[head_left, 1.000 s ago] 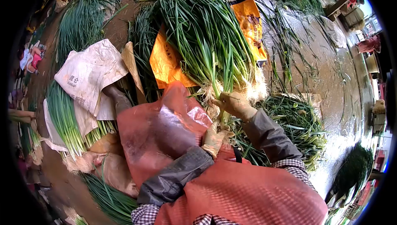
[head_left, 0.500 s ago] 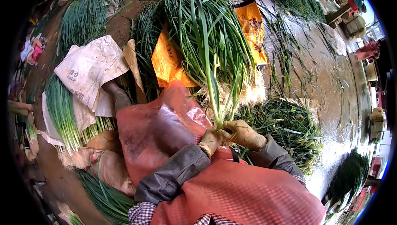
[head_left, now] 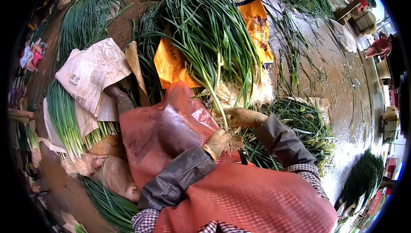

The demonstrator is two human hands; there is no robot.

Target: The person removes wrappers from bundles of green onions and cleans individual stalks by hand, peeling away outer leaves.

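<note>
Gloved and low at the centre, my left hand (head_left: pixel 219 142) is closed around the root end of a few green onion stalks (head_left: pixel 217 100), with roots sticking out beside it. Just above and to the right, my right hand (head_left: pixel 242 117) is bent at the stalks; what its fingers hold, if anything, is hidden. The leaves of these stalks lean up and left over a large heap of green onions (head_left: pixel 205 27), whose pale roots (head_left: pixel 262 88) face me. An orange bag (head_left: pixel 173 64) shows under the heap.
Cut leaves (head_left: pixel 299 126) lie piled on the right. A white sack (head_left: pixel 94 74) covers trimmed onions (head_left: pixel 64 121) on the left. More onions (head_left: pixel 85 23) lie at the upper left, and a red apron (head_left: pixel 257 194) covers my lap. Loose leaves litter the wet floor (head_left: pixel 342 92).
My right hand has moved up and away from my left hand. The held stalks have tipped left, and fewer stand upright between my hands.
</note>
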